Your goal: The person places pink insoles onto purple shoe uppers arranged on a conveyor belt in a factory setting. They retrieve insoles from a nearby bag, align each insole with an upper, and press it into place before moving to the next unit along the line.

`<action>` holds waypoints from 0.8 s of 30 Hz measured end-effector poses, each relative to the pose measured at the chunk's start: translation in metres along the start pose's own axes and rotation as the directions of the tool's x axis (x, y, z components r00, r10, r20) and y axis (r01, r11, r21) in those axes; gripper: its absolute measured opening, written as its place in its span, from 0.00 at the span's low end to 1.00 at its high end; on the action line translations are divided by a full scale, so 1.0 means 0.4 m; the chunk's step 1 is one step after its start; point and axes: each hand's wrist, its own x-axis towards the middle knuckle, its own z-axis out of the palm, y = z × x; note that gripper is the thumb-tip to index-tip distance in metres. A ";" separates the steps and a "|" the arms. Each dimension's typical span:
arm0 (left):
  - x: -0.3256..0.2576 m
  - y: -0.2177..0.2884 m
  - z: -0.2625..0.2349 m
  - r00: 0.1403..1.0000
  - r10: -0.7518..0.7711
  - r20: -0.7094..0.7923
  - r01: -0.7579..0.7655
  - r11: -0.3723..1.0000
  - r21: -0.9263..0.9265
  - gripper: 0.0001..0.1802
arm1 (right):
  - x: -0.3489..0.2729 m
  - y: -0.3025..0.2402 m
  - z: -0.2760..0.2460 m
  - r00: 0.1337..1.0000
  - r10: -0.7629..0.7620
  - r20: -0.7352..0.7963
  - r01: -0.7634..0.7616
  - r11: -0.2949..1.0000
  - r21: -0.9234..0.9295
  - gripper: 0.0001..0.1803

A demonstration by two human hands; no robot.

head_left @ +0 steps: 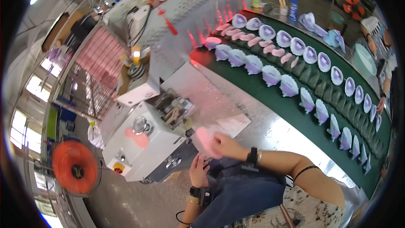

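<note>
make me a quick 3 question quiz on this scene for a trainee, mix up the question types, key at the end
1. Short answer: What does the right hand hold?
2. True or false: The belt is to the left of the white machine in the picture.
3. Multiple choice: What colour is most of the belt?
A) yellow
B) green
C) white

Key:
1. A pink pad.
2. False; it is to the right.
3. B
</note>
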 end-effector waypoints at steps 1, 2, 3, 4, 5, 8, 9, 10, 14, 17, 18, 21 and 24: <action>-0.008 -0.005 -0.028 0.999 -0.032 0.016 0.033 0.998 -0.060 0.17 | 0.055 0.021 -0.003 0.997 -0.026 -0.074 0.031 0.997 0.067 0.13; -0.015 -0.017 -0.059 0.998 -0.059 0.035 0.062 0.991 -0.117 0.17 | 0.117 0.044 -0.007 0.987 -0.049 -0.150 0.070 0.989 0.134 0.12; -0.020 -0.030 -0.089 0.995 -0.083 0.056 0.092 0.980 -0.176 0.17 | 0.179 0.053 -0.007 0.987 -0.031 -0.156 0.050 0.992 0.118 0.13; -0.021 -0.041 -0.108 0.992 -0.107 0.069 0.118 0.975 -0.188 0.17 | 0.240 0.059 -0.012 0.985 -0.013 -0.174 0.030 0.995 0.098 0.14; -0.020 -0.054 -0.115 0.987 -0.133 0.094 0.149 0.970 -0.194 0.18 | 0.307 0.080 -0.018 0.984 -0.035 -0.173 0.025 0.998 -0.060 0.15; -0.029 -0.067 -0.121 0.968 -0.165 0.189 0.203 0.958 -0.202 0.17 | 0.437 0.073 -0.002 0.949 -0.082 -0.305 0.006 0.970 -0.242 0.20; -0.031 -0.066 -0.120 0.958 -0.169 0.230 0.216 0.956 -0.199 0.17 | 0.451 0.068 -0.003 0.921 -0.095 -0.377 -0.004 0.967 -0.255 0.21; -0.034 -0.069 -0.131 0.961 -0.172 0.215 0.218 0.953 -0.211 0.17 | 0.435 0.030 0.004 0.924 -0.136 -0.358 0.008 0.941 -0.338 0.21; -0.021 -0.084 -0.152 0.959 -0.183 0.216 0.229 0.949 -0.215 0.16 | 0.388 -0.054 -0.063 0.884 -0.406 -0.233 0.151 0.718 -0.679 0.20; -0.003 -0.101 -0.152 0.940 -0.182 0.289 0.259 0.931 -0.256 0.13 | 0.398 0.015 -0.098 0.871 -0.433 -0.232 0.118 0.644 -0.756 0.16; -0.010 -0.117 -0.181 0.948 -0.181 0.262 0.248 0.935 -0.254 0.14 | 0.391 -0.018 -0.064 0.923 -0.362 -0.127 0.153 0.652 -0.743 0.14; 0.011 -0.138 -0.219 0.964 -0.201 0.173 0.240 0.938 -0.249 0.16 | 0.516 0.024 0.023 0.988 -0.135 -0.070 0.062 0.780 -0.622 0.13; 0.030 -0.135 -0.200 0.962 -0.109 0.250 0.046 0.968 0.246 0.21 | 0.571 0.093 0.006 0.799 -0.030 -0.600 -0.051 0.992 -0.117 0.14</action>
